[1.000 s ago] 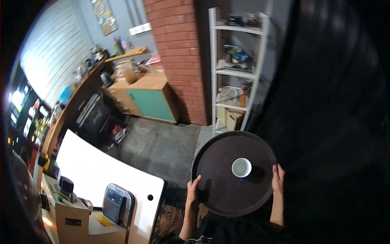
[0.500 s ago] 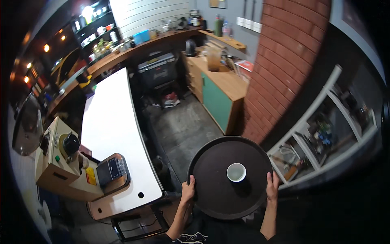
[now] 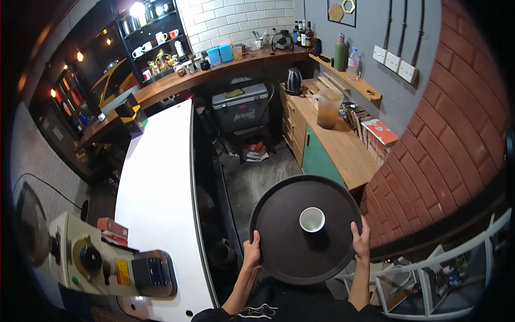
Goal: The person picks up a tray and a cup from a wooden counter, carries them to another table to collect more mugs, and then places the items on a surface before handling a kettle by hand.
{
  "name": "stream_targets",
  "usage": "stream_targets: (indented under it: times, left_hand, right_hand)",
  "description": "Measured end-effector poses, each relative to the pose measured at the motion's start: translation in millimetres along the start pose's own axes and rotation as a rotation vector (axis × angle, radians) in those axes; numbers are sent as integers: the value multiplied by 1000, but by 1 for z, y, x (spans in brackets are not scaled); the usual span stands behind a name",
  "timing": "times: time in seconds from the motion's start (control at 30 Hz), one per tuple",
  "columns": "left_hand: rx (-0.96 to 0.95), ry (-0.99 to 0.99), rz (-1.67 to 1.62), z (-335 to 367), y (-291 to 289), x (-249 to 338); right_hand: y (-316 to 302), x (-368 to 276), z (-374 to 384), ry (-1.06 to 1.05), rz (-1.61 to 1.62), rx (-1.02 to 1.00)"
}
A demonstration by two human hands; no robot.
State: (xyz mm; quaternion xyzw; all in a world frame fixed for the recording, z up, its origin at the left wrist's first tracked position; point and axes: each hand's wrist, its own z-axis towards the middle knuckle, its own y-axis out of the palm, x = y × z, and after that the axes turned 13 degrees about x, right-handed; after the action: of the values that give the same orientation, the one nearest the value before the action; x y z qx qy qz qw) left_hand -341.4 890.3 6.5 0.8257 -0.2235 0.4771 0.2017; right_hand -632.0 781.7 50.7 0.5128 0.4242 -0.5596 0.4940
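A round dark brown serving tray (image 3: 284, 252) is held level in front of my body. My left hand (image 3: 252, 251) grips its left rim, thumb on top and the other fingers mostly hidden beneath. On the opposite rim my right hand (image 3: 361, 239) is closed in the same way. A small white cup (image 3: 312, 220) stands upright on the tray, right of its middle, touched by neither hand. Pale, clear-looking liquid seems to be inside it.
Left of me runs a long white counter (image 3: 155, 188) bearing a cream coffee grinder (image 3: 80, 257) and a digital scale (image 3: 153, 273). Ahead, a wooden cabinet (image 3: 348, 155) carries a pitcher (image 3: 328, 110) and kettle (image 3: 293, 81). A grey cooler (image 3: 241, 107) stands beyond. Brick wall (image 3: 445, 145) at right.
My view has swung, so the counter and grinder sit lower and the cabinet and brick wall lie further right. Both hands still hold the tray, with the cup in the same spot on it.
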Motion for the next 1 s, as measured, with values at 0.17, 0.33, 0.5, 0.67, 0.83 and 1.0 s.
stream_targets:
  times: [0.17,0.33,0.5,0.67,0.83,1.0]
  left_hand:
    - [20,8,-85,77,48,51]
    - [106,48,-196,152,71,81]
    - [238,87,-285,236,91,120]
    - [349,125,-382,313,109,169]
    - [549,211,-462,370,112,205]
    - [622,209,-555,442,109,238]
  right_hand:
    - [64,33,104,-106,-105,21]
    - [157,37,194,-99,-110,-92]
    - [272,38,287,-114,-48,-316]
    - [396,46,373,-141,-18,-481]
    - [515,36,434,-328,-119,-621]
    - [629,-12,469,-760,-144,-752]
